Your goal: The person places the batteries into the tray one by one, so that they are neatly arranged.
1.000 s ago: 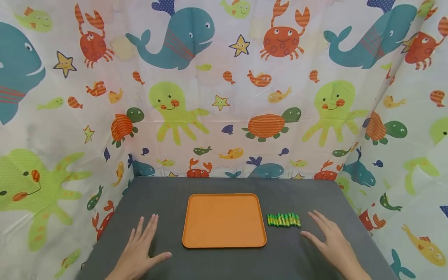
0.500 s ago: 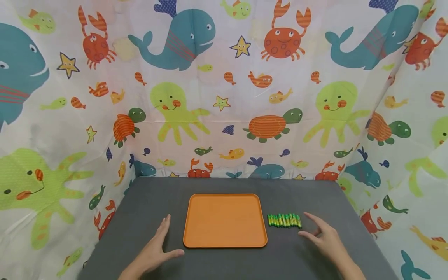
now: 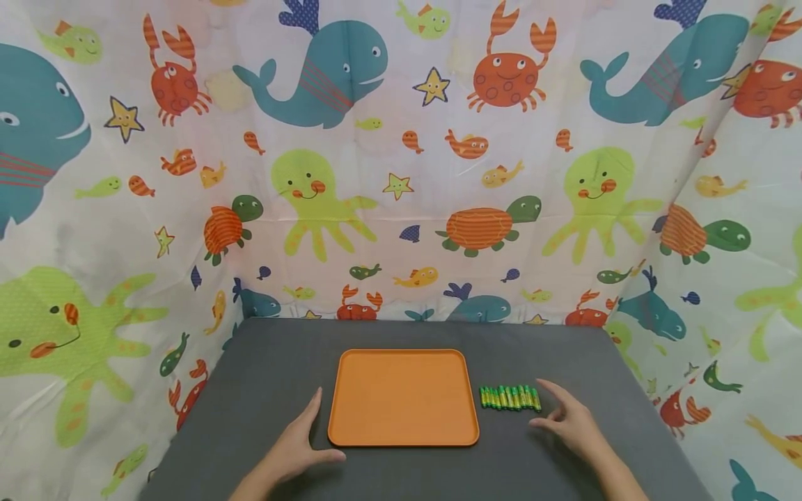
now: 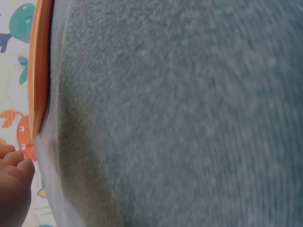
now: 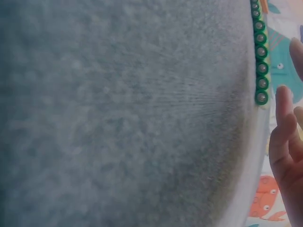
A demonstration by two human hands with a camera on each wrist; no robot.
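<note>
Batteries (image 3: pixel 510 398) just beside right hand (image 3: pixel 576 424)

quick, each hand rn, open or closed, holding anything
Left hand: open, holding nothing, near the orange tray.
Right hand: open, holding nothing, near the green batteries.

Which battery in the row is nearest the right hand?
The right-end battery in the head view, farthest from the orange tray; all the others lie between it and the tray, farther from the right hand.
</note>
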